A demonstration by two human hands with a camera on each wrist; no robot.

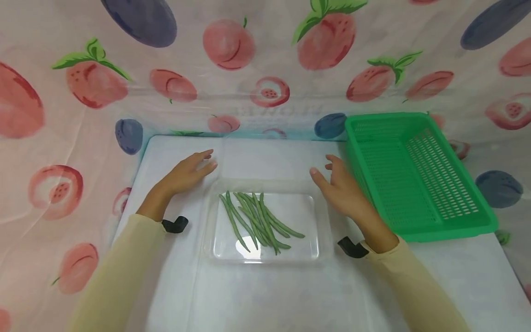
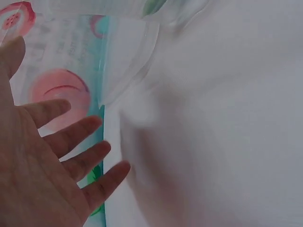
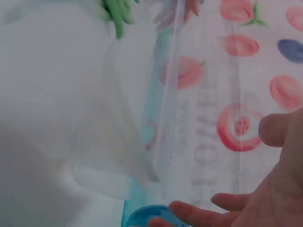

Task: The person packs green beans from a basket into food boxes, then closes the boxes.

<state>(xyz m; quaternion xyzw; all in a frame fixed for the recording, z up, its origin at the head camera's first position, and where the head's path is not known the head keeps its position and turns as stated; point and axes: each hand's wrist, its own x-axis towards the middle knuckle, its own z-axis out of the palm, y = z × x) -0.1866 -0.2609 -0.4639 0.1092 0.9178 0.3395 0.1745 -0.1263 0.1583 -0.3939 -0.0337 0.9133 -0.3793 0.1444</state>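
Note:
A clear plastic container (image 1: 266, 256) stands on the white table with several green beans (image 1: 259, 221) lying loosely inside it, most of them bunched left of its middle. My left hand (image 1: 188, 174) hovers near the container's far left corner, holding nothing. The left wrist view shows its fingers (image 2: 73, 135) spread and relaxed beside a see-through plastic edge (image 2: 150, 56). On the other side, my right hand (image 1: 339, 188) is held just past the container's right rim, thumb raised and fingers loosely bent. Nothing is in it; part of this hand is cut off in the right wrist view.
A green perforated basket (image 1: 415, 184) stands at the right, close beside my right hand, with nothing visible in it. Fruit-printed cloth (image 1: 178, 115) rises behind and at both sides of the white table (image 1: 265, 299). A black wrist piece (image 1: 352, 247) juts from my right sleeve.

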